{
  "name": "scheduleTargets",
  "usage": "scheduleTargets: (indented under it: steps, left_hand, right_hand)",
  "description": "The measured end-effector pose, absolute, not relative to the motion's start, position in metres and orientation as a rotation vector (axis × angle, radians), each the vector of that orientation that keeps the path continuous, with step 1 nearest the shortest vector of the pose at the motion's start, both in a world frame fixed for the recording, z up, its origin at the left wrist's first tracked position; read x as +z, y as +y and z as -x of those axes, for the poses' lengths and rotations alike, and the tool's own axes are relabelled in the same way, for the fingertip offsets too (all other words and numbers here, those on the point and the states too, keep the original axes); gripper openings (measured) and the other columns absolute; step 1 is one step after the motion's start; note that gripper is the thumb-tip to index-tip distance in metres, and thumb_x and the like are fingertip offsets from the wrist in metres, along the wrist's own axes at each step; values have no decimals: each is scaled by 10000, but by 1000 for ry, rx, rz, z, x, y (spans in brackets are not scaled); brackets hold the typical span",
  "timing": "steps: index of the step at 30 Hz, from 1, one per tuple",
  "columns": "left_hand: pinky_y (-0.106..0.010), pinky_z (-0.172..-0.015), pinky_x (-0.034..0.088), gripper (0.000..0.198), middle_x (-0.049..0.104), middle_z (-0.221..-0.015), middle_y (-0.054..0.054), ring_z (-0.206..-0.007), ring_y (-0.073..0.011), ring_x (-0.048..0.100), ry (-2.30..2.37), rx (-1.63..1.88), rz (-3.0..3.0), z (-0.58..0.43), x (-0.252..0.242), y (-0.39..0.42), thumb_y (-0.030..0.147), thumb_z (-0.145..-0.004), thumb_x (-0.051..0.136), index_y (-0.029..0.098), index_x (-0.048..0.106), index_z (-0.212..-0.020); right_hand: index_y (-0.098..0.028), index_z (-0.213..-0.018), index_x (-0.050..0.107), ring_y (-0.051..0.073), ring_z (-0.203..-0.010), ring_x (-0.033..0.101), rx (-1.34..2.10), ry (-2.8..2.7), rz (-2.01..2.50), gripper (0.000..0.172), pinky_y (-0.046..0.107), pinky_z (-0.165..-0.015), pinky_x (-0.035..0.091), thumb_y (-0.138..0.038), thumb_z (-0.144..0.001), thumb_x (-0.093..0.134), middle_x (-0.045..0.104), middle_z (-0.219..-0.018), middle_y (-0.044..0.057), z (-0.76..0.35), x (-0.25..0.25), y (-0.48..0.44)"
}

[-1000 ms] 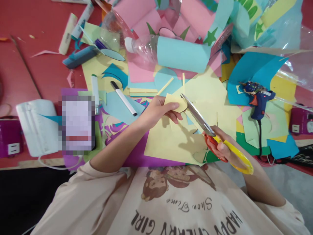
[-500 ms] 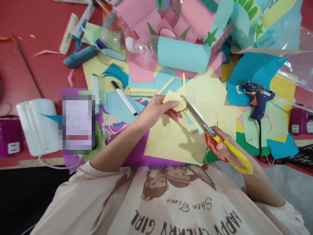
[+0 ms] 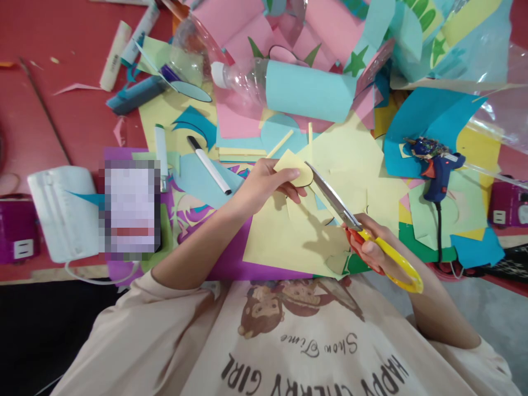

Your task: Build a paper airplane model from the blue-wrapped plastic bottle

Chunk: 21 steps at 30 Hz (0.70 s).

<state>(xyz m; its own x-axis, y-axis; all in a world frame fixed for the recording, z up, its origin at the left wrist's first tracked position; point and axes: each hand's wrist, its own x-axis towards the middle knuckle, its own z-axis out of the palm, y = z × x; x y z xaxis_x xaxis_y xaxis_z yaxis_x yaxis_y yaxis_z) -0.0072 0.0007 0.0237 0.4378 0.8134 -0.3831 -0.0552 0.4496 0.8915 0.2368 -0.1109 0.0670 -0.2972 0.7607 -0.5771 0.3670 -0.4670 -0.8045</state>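
Between the thumb and fingers of my left hand is a small piece of yellow paper, rounded along its lower right side, where a dark line shows. My right hand is wrapped round the handles of a pair of scissors, one yellow and one red. The blades point up and left, nearly together, with their tips at the right edge of the yellow piece. Under both hands lies a large yellow sheet with offcuts on it.
A bottle wrapped in light blue paper lies behind my hands. To the right rests a blue glue gun. On the left are a black-capped marker, a blurred-out phone and a white case. Coloured paper scraps surround everything.
The scissors have shifted very slightly left, and their blades look a little closer together. My left hand and the yellow piece have barely moved.
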Motion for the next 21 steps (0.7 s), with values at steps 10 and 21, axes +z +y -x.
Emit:
scheduleTargets:
  steps: [10, 21]
  left_hand:
    - [-210, -576, 546, 254, 753, -799, -71, -562, -101, 659, 1019, 698, -994, 9, 30, 4, 371, -803, 661, 121, 625, -769]
    - [-221, -498, 467, 487, 697, -675, -4, -486, -101, 601, 1223, 741, -1211, 21, 25, 16, 447, -871, 575, 169, 522, -1266]
  right_hand:
    - [-242, -1139, 480, 45, -334, 308, 1853, -1186, 1511, 532, 208, -311, 277, -684, -846, 512, 417, -591, -90, -241, 60, -112]
    - [-251, -1132, 506, 48, -337, 304, 1781, -1151, 1488, 498, 200, -303, 307, -666, -857, 515, 423, -567, -92, -242, 60, -113]
